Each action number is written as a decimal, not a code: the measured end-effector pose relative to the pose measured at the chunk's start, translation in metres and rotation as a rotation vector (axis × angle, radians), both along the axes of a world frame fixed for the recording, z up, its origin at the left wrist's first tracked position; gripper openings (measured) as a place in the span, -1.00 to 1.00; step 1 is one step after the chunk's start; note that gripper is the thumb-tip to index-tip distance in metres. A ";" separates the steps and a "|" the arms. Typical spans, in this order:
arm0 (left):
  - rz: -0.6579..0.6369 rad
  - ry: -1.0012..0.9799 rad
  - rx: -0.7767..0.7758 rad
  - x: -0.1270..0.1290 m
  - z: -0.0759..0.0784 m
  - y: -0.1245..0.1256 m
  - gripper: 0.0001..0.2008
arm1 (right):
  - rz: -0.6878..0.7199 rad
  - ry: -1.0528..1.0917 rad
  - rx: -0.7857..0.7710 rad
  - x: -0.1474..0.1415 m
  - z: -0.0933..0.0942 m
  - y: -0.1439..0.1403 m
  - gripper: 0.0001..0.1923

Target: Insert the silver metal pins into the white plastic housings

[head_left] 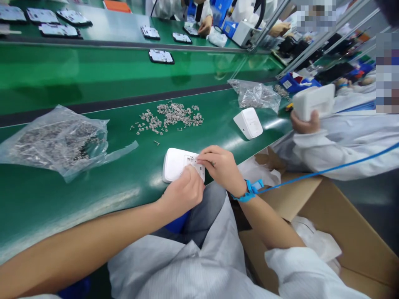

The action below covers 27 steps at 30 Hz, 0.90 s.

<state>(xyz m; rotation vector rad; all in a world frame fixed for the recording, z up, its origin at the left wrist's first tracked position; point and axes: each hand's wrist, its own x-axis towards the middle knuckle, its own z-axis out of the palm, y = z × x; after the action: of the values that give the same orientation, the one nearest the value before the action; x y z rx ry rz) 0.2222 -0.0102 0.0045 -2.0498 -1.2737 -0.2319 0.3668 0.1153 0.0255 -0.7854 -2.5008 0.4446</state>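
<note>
A flat white plastic casing lies at the near edge of the green table. My left hand presses on its near right corner, fingers closed over it. My right hand, with a blue wrist strap, pinches at the casing's right end where small metal parts sit; what the fingertips hold is too small to tell. A scatter of several small metal clips lies just beyond the casing.
A clear bag of metal parts lies left, another bag right. A white housing stands nearby. A co-worker's hand holds a white casing at right. A cardboard box sits beside me. Black-framed boards lie on the far belt.
</note>
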 end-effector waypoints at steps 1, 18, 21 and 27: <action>-0.003 0.001 -0.003 0.000 0.000 0.000 -0.62 | -0.005 -0.004 -0.009 -0.001 0.000 0.000 -0.86; 0.055 -0.056 -0.049 0.008 -0.006 0.000 -0.67 | 0.108 0.005 -0.316 -0.014 0.003 0.036 -0.79; 0.115 -0.065 -0.078 0.012 -0.004 -0.001 -0.63 | 0.106 0.172 -0.194 0.000 -0.008 0.021 -0.88; 0.149 -0.062 -0.135 0.015 0.000 0.000 -0.62 | 0.105 0.281 0.003 0.016 -0.033 -0.007 -0.75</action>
<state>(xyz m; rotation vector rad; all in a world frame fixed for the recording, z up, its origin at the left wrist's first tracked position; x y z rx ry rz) 0.2369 -0.0099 0.0049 -2.0613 -1.5097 -0.1457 0.3831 0.1082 -0.0071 -0.5494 -2.2855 0.5468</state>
